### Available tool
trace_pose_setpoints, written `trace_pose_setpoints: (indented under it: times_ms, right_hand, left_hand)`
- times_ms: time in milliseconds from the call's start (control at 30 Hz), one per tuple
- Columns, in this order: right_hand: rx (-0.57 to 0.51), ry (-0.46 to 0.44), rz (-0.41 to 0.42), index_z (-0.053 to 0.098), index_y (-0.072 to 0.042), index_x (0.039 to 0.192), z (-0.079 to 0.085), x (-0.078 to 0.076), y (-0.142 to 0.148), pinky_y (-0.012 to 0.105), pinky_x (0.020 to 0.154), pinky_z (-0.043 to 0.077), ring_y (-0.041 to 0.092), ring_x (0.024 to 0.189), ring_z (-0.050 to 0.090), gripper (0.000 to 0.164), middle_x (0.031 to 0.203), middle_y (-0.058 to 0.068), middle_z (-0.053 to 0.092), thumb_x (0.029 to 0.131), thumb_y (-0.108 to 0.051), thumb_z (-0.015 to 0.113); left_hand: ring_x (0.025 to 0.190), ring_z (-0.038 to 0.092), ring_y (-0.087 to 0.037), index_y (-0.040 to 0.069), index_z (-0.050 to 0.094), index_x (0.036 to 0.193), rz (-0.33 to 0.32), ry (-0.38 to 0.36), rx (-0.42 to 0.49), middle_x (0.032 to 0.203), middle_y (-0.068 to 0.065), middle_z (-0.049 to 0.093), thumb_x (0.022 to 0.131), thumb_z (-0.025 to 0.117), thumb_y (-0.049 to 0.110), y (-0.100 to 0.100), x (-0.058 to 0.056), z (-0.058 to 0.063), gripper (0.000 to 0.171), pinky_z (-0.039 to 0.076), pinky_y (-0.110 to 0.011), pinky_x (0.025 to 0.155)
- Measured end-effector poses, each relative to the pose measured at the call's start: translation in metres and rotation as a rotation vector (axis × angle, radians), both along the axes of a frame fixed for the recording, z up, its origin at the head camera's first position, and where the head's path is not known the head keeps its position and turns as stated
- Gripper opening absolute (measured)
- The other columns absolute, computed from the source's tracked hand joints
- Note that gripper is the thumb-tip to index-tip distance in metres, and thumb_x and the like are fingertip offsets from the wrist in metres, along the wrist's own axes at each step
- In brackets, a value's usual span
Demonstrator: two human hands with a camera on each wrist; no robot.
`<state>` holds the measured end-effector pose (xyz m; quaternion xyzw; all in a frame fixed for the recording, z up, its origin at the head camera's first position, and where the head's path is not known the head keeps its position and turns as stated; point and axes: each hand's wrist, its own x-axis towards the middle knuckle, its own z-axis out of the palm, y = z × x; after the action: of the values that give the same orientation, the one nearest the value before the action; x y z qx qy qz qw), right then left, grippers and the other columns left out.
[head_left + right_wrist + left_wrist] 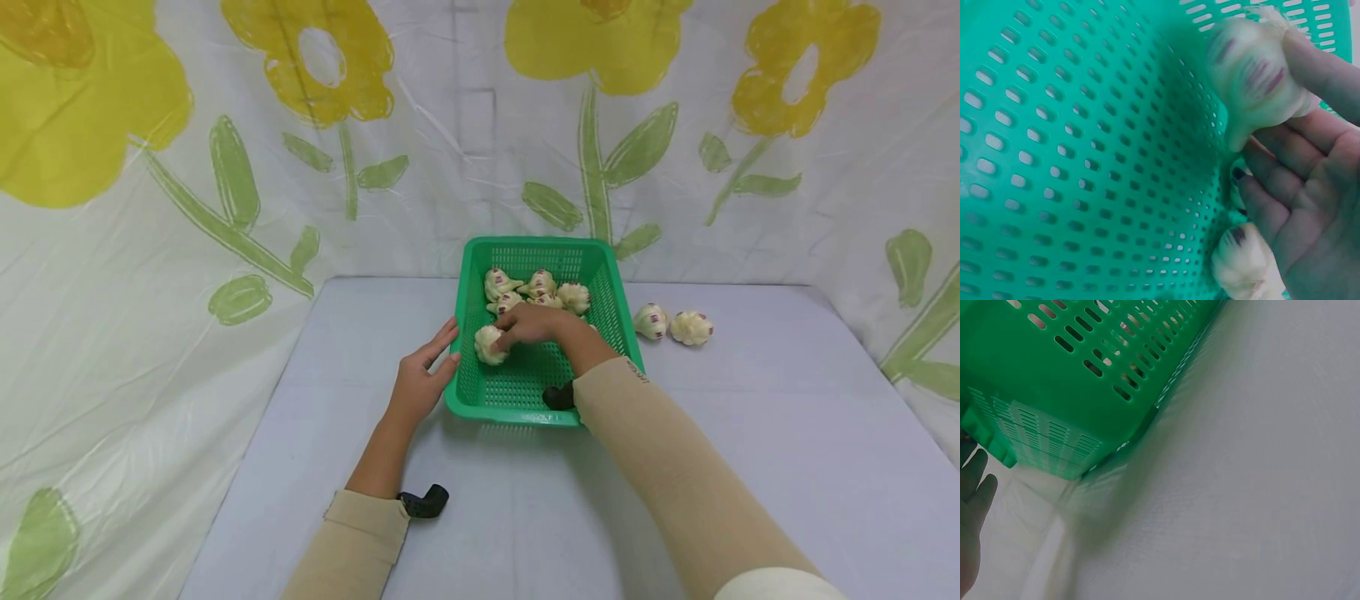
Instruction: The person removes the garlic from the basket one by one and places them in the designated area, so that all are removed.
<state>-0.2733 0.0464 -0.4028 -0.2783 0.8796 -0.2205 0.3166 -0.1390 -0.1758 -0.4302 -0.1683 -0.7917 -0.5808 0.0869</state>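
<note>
A green plastic basket [510, 413] stands on the table with several garlic bulbs inside, mostly toward its back. Inside it, my right hand [534, 323] grips a garlic bulb [490, 345] near the left wall. The right wrist view shows the thumb and fingers around that purple-streaked bulb [1254, 75], with another bulb [1244, 262] below. My left hand [420, 379] is at the basket's left rim, its fingers extended against or close beside it. Only the edge of the left hand [969, 519] shows in the left wrist view, next to the basket's outer wall [1041, 381].
Two more garlic bulbs, one [651, 321] near the basket and another [692, 328] beside it, lie on the table [765, 433] to the right. A flower-printed cloth [420, 192] hangs behind. A black device is strapped at each wrist.
</note>
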Motion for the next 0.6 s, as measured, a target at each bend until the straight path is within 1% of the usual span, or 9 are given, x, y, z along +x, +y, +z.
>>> trace_pose_setpoints:
  times_ms: [67,167,233,333,500,567,600]
  right_hand:
    - [-0.021,-0.001,-0.002,0.065,-0.015,0.13,0.0,0.0,0.0,0.043,0.105,0.045,0.025,0.125,0.054,0.049,0.134,0.007,0.061,0.09,-0.043,0.063]
    - [-0.043,0.001,-0.007,0.069,-0.015,0.122,0.0,-0.001,0.0,0.04,0.101,0.046,0.023,0.117,0.056,0.042,0.127,0.005,0.063,0.091,-0.043,0.062]
    - [-0.059,-0.007,-0.019,0.07,-0.015,0.12,0.0,-0.001,0.0,0.04,0.101,0.046,0.022,0.116,0.056,0.041,0.127,0.005,0.063,0.091,-0.043,0.063]
    - [-0.078,-0.012,-0.04,0.068,-0.014,0.123,0.002,-0.002,0.0,0.043,0.105,0.045,0.024,0.122,0.055,0.043,0.132,0.006,0.061,0.091,-0.043,0.063]
    - [-0.112,-0.014,-0.07,0.066,-0.013,0.129,0.004,-0.002,0.0,0.044,0.109,0.043,0.025,0.129,0.053,0.048,0.137,0.006,0.06,0.092,-0.043,0.063]
    - [-0.127,-0.017,-0.088,0.066,-0.013,0.129,0.005,-0.002,-0.001,0.044,0.109,0.043,0.025,0.129,0.052,0.048,0.137,0.006,0.059,0.092,-0.044,0.062]
    - [-0.138,-0.02,-0.094,0.067,-0.011,0.127,0.005,-0.002,-0.001,0.043,0.108,0.044,0.025,0.128,0.053,0.048,0.135,0.007,0.06,0.092,-0.044,0.062]
  left_hand:
    - [0.141,0.041,-0.022,-0.004,0.049,0.141,0.001,0.0,-0.001,0.152,-0.012,0.044,0.1,0.056,0.01,0.0,0.0,0.0,0.044,0.035,-0.041,0.116]
    - [0.141,0.041,-0.023,-0.005,0.049,0.141,-0.001,-0.001,-0.003,0.152,-0.013,0.044,0.1,0.056,0.01,0.001,0.002,0.002,0.044,0.035,-0.041,0.116]
    - [0.141,0.042,-0.022,-0.005,0.049,0.14,0.0,-0.001,-0.01,0.152,-0.013,0.044,0.1,0.056,0.01,0.0,0.002,0.003,0.044,0.036,-0.041,0.115]
    - [0.141,0.042,-0.022,-0.005,0.049,0.14,0.001,0.002,-0.014,0.152,-0.013,0.044,0.1,0.056,0.009,0.0,0.001,0.001,0.044,0.036,-0.041,0.115]
    - [0.141,0.041,-0.022,-0.001,0.049,0.142,0.011,0.012,-0.006,0.153,-0.008,0.044,0.1,0.056,0.01,-0.003,-0.012,-0.021,0.044,0.035,-0.041,0.116]
    - [0.141,0.041,-0.021,0.002,0.05,0.142,0.015,0.023,-0.001,0.153,-0.005,0.044,0.099,0.057,0.01,-0.004,-0.016,-0.03,0.044,0.035,-0.041,0.116]
    - [0.141,0.042,-0.02,0.003,0.051,0.142,0.018,0.029,0.002,0.153,-0.003,0.045,0.099,0.057,0.011,-0.004,-0.017,-0.031,0.044,0.036,-0.041,0.116]
